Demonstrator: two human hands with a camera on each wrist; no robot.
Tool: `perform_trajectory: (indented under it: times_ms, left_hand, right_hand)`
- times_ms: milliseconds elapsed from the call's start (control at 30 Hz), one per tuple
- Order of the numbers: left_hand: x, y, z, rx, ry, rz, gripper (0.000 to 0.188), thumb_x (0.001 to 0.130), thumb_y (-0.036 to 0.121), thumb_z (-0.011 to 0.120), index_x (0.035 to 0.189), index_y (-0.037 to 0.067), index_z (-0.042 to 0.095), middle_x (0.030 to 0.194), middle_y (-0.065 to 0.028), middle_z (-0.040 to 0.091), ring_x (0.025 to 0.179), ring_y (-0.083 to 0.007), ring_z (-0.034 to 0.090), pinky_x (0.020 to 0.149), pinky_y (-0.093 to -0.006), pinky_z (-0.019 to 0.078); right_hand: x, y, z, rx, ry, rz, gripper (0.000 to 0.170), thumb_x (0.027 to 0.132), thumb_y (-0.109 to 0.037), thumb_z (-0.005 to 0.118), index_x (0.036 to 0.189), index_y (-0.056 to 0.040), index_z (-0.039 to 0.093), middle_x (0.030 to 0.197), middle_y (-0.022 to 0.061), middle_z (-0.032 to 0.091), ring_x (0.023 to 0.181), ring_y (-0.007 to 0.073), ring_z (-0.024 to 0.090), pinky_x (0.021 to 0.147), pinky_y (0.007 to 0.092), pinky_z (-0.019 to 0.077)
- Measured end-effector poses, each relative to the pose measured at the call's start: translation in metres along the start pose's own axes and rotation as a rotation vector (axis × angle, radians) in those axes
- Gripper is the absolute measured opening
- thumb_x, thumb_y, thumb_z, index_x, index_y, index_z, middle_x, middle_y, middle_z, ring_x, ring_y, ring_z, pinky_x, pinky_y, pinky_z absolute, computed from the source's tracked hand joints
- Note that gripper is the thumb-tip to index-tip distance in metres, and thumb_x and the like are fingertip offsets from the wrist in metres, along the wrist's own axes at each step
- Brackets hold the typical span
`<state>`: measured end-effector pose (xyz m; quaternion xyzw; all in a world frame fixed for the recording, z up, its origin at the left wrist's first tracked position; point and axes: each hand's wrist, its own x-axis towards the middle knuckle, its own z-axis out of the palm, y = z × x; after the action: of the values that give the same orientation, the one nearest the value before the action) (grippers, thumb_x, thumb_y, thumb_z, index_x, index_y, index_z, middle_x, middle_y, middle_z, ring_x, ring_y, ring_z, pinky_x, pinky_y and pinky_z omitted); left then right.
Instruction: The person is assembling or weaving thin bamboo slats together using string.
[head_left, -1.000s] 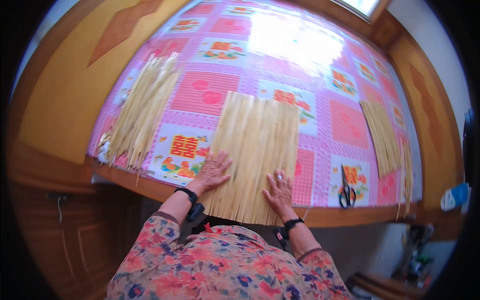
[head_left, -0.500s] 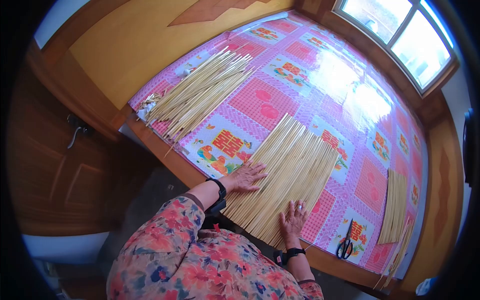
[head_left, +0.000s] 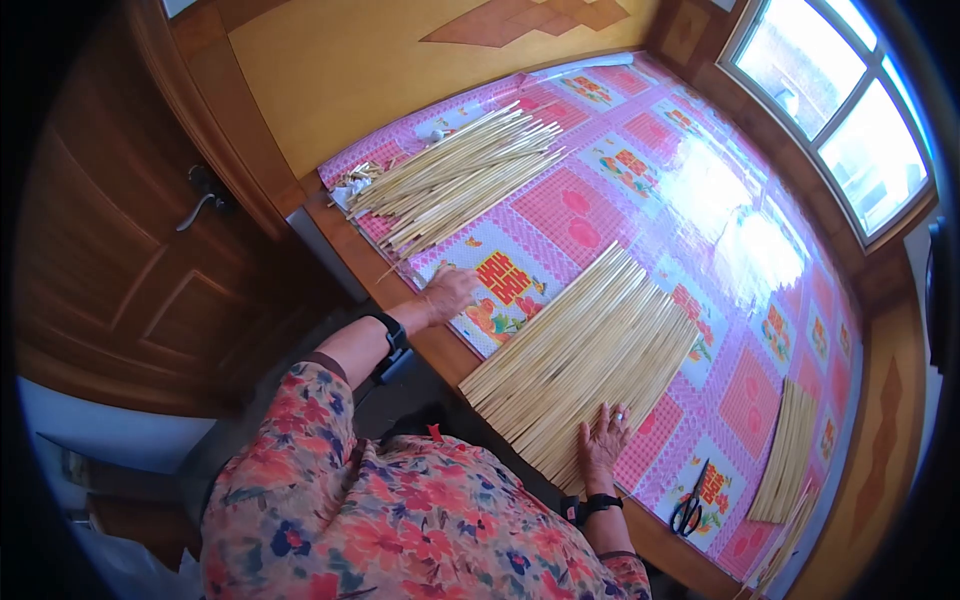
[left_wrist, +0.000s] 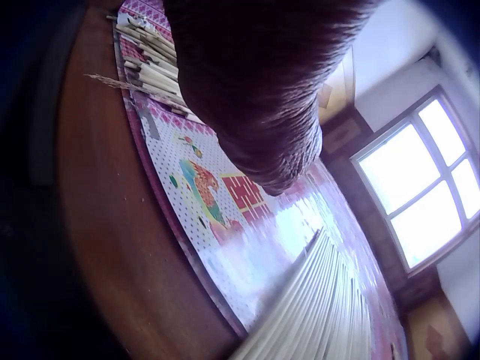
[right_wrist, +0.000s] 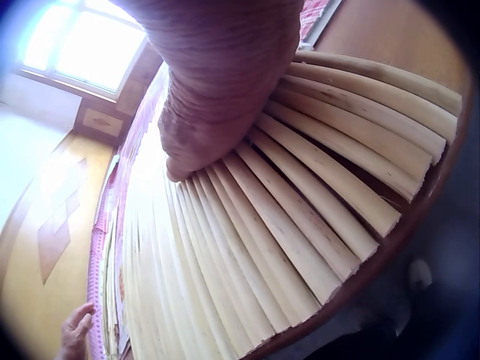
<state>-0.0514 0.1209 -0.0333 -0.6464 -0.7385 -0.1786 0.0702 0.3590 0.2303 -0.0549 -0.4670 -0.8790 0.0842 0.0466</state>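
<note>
Pale straw-coloured stalks lie side by side in a flat sheet, their near ends at the table's front edge. My right hand rests on the sheet's right side with fingers spread. In the right wrist view the palm overlaps the stalks, whose cut ends reach past the edge. My left hand is off the sheet, over the patterned tablecloth, its fingers loosely bent and nothing seen in them. It lies between the sheet and a loose pile of stalks at the left.
Black-handled scissors lie right of the sheet. Beyond them are a smaller bundle of stalks and a few thin loose stalks. Short pieces sit by the left pile. A wooden door stands at the left, a window at the back right.
My left hand has lifted off the sheet's left side and moved left toward the loose pile. My right hand stays on the sheet. The head view has turned left.
</note>
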Motion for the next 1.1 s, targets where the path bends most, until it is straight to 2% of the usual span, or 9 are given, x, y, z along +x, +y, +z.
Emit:
perform_trajectory:
  times_ms: [67,233,467,533,667,767,800,967,1100]
  left_hand:
    - [-0.003,-0.031,-0.022,-0.033,-0.038,-0.193,0.023,0.075,0.021,0.053,0.094,0.008,0.055,0.101,-0.0097,0.054,0.098,-0.0247,0.05,0.085,-0.0415,0.0352]
    - [0.005,-0.098,-0.043,0.048,0.092,-0.362,0.017,0.071,0.017,0.057,0.085,0.008,0.057,0.092,-0.0101,0.055,0.092,-0.0275,0.051,0.08,-0.0409,0.0382]
    - [0.039,-0.184,-0.034,0.102,0.005,-0.338,0.016,0.07,0.018,0.059,0.082,0.007,0.058,0.093,-0.0094,0.054,0.095,-0.0261,0.049,0.079,-0.0404,0.0389]
    - [0.046,-0.204,-0.018,0.079,-0.019,-0.298,0.019,0.07,0.019,0.06,0.085,0.008,0.057,0.095,-0.0087,0.053,0.096,-0.0256,0.048,0.079,-0.0398,0.039]
    - [0.067,-0.222,-0.01,0.038,-0.053,-0.242,0.027,0.069,0.019,0.061,0.092,0.008,0.055,0.096,-0.0086,0.052,0.095,-0.0255,0.048,0.079,-0.0393,0.0392]
    - [0.082,-0.235,0.003,0.15,-0.073,-0.197,0.026,0.068,0.018,0.061,0.09,0.007,0.054,0.094,-0.0088,0.052,0.094,-0.0255,0.049,0.076,-0.0387,0.0403]
    - [0.087,-0.239,0.006,0.117,-0.086,-0.18,0.026,0.067,0.018,0.061,0.089,0.007,0.053,0.093,-0.0095,0.051,0.093,-0.0256,0.049,0.075,-0.0385,0.041]
    - [0.105,-0.235,-0.016,0.055,-0.052,-0.261,0.029,0.068,0.02,0.064,0.09,0.005,0.053,0.093,-0.0132,0.051,0.09,-0.0279,0.051,0.075,-0.0398,0.0431]
    - [0.106,-0.248,-0.005,-0.074,-0.221,-0.36,0.029,0.071,0.02,0.062,0.092,0.001,0.057,0.093,-0.018,0.057,0.089,-0.0324,0.055,0.077,-0.0401,0.0445]
  right_hand:
    - [0.002,-0.002,-0.005,0.066,-0.041,0.028,0.061,0.079,-0.04,0.053,0.13,-0.0113,0.036,0.141,0.0164,0.02,0.132,0.0312,0.014,0.105,0.0464,0.0081]
    - [0.006,0.006,-0.007,0.092,-0.012,0.02,0.057,0.077,-0.036,0.057,0.125,-0.0106,0.041,0.137,0.017,0.027,0.129,0.0325,0.021,0.102,0.0462,0.016]
    - [0.048,-0.057,-0.027,-0.031,0.211,0.224,0.039,0.077,-0.023,0.06,0.109,-0.0031,0.05,0.112,0.0166,0.05,0.107,0.0315,0.044,0.091,0.0436,0.0325]
    - [0.074,-0.092,-0.032,0.083,0.269,0.081,0.035,0.077,-0.018,0.06,0.108,-0.0033,0.05,0.105,0.0166,0.052,0.097,0.0315,0.05,0.083,0.0395,0.0406]
    - [0.123,-0.187,-0.036,0.294,-0.065,0.074,0.032,0.078,-0.014,0.059,0.108,-0.0066,0.049,0.101,0.0145,0.054,0.088,0.0307,0.056,0.072,0.0373,0.0468]
    - [0.137,-0.236,-0.015,0.338,-0.056,-0.056,0.033,0.078,-0.014,0.058,0.11,-0.0075,0.049,0.099,0.0149,0.054,0.085,0.0293,0.057,0.071,0.0374,0.0474]
    - [0.139,-0.247,-0.006,0.28,-0.034,-0.099,0.032,0.079,-0.012,0.058,0.11,-0.007,0.05,0.098,0.015,0.055,0.082,0.0263,0.058,0.069,0.0357,0.0477]
    - [0.156,-0.274,0.012,0.285,-0.379,-0.058,0.035,0.082,-0.026,0.052,0.111,-0.0065,0.049,0.104,0.0165,0.054,0.094,0.0313,0.055,0.078,0.0385,0.0451]
    - [0.197,-0.285,0.018,0.414,-0.295,-0.141,0.032,0.081,-0.021,0.054,0.107,-0.0041,0.051,0.098,0.0172,0.058,0.091,0.0318,0.056,0.078,0.0403,0.0453]
